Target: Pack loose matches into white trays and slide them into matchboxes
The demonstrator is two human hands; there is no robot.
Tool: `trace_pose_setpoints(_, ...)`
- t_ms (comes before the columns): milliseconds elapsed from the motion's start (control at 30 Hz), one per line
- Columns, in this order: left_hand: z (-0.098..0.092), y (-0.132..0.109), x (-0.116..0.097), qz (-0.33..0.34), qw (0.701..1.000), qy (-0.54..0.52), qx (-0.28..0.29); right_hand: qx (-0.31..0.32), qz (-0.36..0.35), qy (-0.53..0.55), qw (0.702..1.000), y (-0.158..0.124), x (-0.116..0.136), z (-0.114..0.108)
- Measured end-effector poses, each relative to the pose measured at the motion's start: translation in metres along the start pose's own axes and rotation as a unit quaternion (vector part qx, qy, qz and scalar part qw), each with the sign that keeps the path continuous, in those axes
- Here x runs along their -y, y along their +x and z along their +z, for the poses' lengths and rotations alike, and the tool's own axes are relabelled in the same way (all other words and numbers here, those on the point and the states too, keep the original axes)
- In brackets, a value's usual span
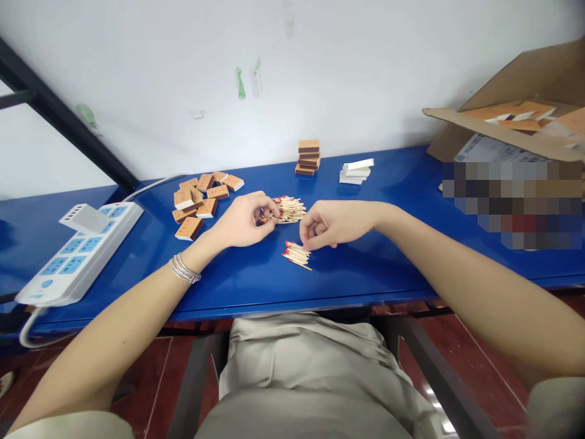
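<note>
My left hand (244,221) rests on the blue table (365,268), its fingers curled around a few red-tipped matches at the edge of a loose heap of matches (290,208). My right hand (329,224) is beside it with fingers pinched together, just above a small bundle of matches (297,254) lying on the table. What the right fingers hold is too small to make out. A silver bracelet (184,269) circles my left wrist.
Scattered orange matchboxes (201,198) lie to the left, a stack of matchboxes (308,157) and white inner trays (355,171) at the back. A white power strip (77,250) sits far left. An open cardboard box (516,116) of matchboxes stands at right.
</note>
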State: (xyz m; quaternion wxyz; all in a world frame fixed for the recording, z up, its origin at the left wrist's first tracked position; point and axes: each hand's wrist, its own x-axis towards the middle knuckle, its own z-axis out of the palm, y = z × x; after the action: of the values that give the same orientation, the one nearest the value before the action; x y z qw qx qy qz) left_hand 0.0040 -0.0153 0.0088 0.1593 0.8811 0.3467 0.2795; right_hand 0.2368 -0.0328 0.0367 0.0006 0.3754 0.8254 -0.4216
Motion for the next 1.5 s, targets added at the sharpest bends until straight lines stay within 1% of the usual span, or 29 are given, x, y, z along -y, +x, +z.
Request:
trace_pose_setpoints(33, 0.000, 0.001, 0.000, -0.006, 1.000, 0.014, -0.007, 0.008, 0.000, -0.007, 1.000, 0.000, 0.000, 0.000)
trace_pose_setpoints(67, 0.000, 0.001, 0.001, -0.014, 1.000, 0.025, -0.014, -0.002, 0.002, -0.018, 1.000, 0.001, -0.002, 0.000)
trace_pose_setpoints(100, 0.001, 0.002, 0.001, -0.021, 0.999, 0.034, -0.020, -0.031, 0.004, -0.032, 0.999, 0.003, -0.004, 0.000)
trace_pose_setpoints(167, 0.002, 0.002, 0.001, -0.031, 0.998, 0.051, -0.031, -0.135, 0.006, -0.070, 0.988, 0.007, -0.009, 0.000)
trace_pose_setpoints(233, 0.003, 0.002, 0.002, -0.041, 0.997, 0.063, -0.036, -0.241, -0.001, -0.112, 0.964, 0.014, -0.015, 0.002)
trace_pose_setpoints(267, 0.003, 0.002, 0.003, -0.045, 0.996, 0.067, -0.037, -0.278, -0.008, -0.127, 0.952, 0.017, -0.018, 0.003)
trace_pose_setpoints(300, 0.003, 0.002, 0.003, -0.049, 0.996, 0.069, -0.037, -0.303, -0.015, -0.139, 0.943, 0.021, -0.021, 0.005)
trace_pose_setpoints(367, 0.003, 0.002, 0.003, -0.057, 0.995, 0.072, -0.039, -0.328, -0.025, -0.151, 0.932, 0.027, -0.024, 0.011)
trace_pose_setpoints(433, 0.003, 0.002, 0.003, -0.060, 0.995, 0.075, -0.041, -0.333, -0.022, -0.153, 0.930, 0.032, -0.025, 0.016)
trace_pose_setpoints(567, 0.003, 0.003, 0.003, -0.061, 0.995, 0.072, -0.039, -0.318, -0.014, -0.158, 0.935, 0.036, -0.024, 0.021)
trace_pose_setpoints(733, 0.003, 0.003, 0.003, -0.063, 0.995, 0.070, -0.039, -0.316, -0.015, -0.150, 0.937, 0.030, -0.022, 0.014)
trace_pose_setpoints(800, 0.003, 0.003, 0.004, -0.067, 0.994, 0.075, -0.039, -0.305, -0.018, -0.131, 0.943, 0.024, -0.019, 0.010)
trace_pose_setpoints(867, 0.003, 0.003, 0.004, -0.070, 0.994, 0.079, -0.041, -0.265, -0.013, -0.091, 0.960, 0.018, -0.015, 0.006)
trace_pose_setpoints(933, 0.003, 0.003, 0.004, -0.071, 0.994, 0.079, -0.041, -0.211, 0.002, -0.038, 0.977, 0.012, -0.011, 0.003)
trace_pose_setpoints(1000, 0.003, 0.003, 0.003, -0.073, 0.994, 0.078, -0.039, -0.159, 0.017, 0.005, 0.987, 0.007, -0.006, 0.002)
trace_pose_setpoints(1100, 0.003, 0.003, 0.003, -0.076, 0.993, 0.077, -0.036, -0.100, 0.024, 0.035, 0.994, 0.004, -0.003, 0.002)
trace_pose_setpoints(1267, 0.003, 0.002, 0.004, -0.074, 0.994, 0.073, -0.040, -0.048, 0.000, 0.050, 0.998, 0.003, -0.002, 0.003)
trace_pose_setpoints(1333, 0.004, 0.002, 0.004, -0.071, 0.994, 0.072, -0.040, -0.056, 0.003, 0.050, 0.997, 0.003, -0.002, 0.002)
trace_pose_setpoints(1367, 0.004, 0.002, 0.003, -0.069, 0.994, 0.073, -0.038, -0.078, 0.009, 0.044, 0.996, 0.003, -0.002, 0.002)
trace_pose_setpoints(1467, 0.004, 0.003, 0.002, -0.067, 0.995, 0.069, -0.030, -0.181, 0.026, -0.015, 0.983, 0.005, -0.006, -0.001)
trace_pose_setpoints(1500, 0.005, 0.003, 0.002, -0.066, 0.995, 0.066, -0.027, -0.207, 0.028, -0.042, 0.977, 0.007, -0.007, -0.002)
